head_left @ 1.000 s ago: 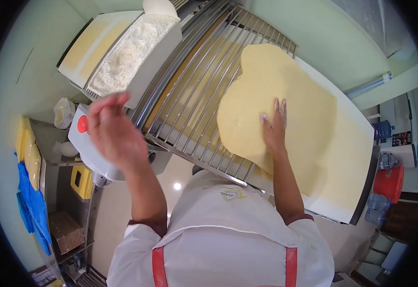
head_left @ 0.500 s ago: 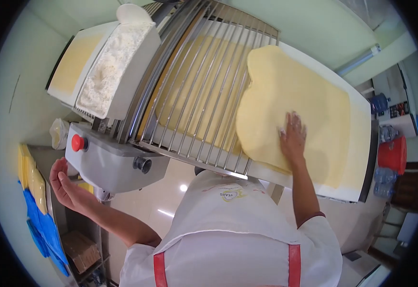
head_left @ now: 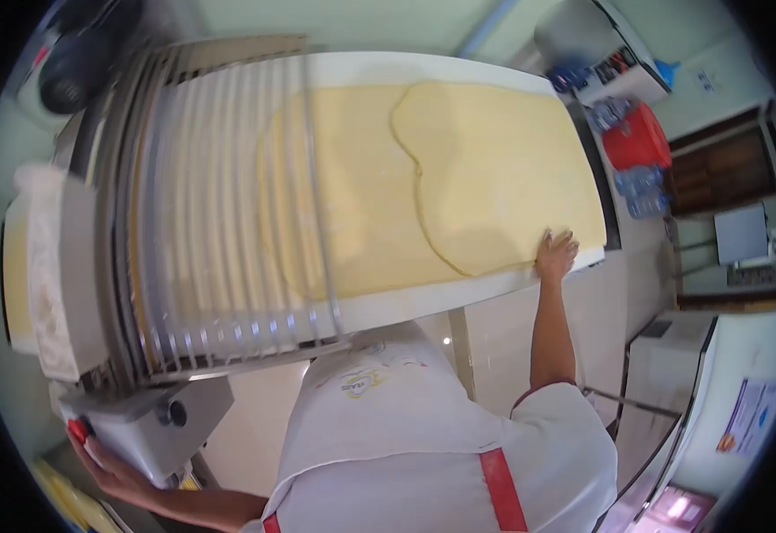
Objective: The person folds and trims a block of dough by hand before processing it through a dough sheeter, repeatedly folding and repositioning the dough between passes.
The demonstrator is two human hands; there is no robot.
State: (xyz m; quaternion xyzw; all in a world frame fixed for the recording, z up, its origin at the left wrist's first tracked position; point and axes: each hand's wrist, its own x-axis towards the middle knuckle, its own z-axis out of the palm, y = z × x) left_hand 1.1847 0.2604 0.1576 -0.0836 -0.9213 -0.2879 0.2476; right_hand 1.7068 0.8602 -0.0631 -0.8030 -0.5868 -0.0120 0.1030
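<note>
A wide sheet of pale yellow dough (head_left: 361, 186) lies on the white belt (head_left: 388, 306) of a dough sheeter. At the right, a second layer of dough (head_left: 504, 169) with a wavy left edge rests on it. My right hand (head_left: 555, 256) lies on the near right edge of the dough, fingers apart and fingertips on its surface. At lower left, my left hand (head_left: 114, 473) has its fingers stretched out at the red button (head_left: 78, 430) on the machine's grey control housing (head_left: 144, 426). The fingertips appear to touch the button.
A metal bar guard (head_left: 228, 222), blurred, covers the left part of the dough. Left of it is a white flour bin (head_left: 61, 275). Beyond the belt's right end stand a red bucket (head_left: 637, 138) and water bottles (head_left: 641, 191).
The view has turned. The dough has shifted right, showing more of the lower sheet outside the guard. My left hand has come to the red button; my right hand has moved to the dough's near edge.
</note>
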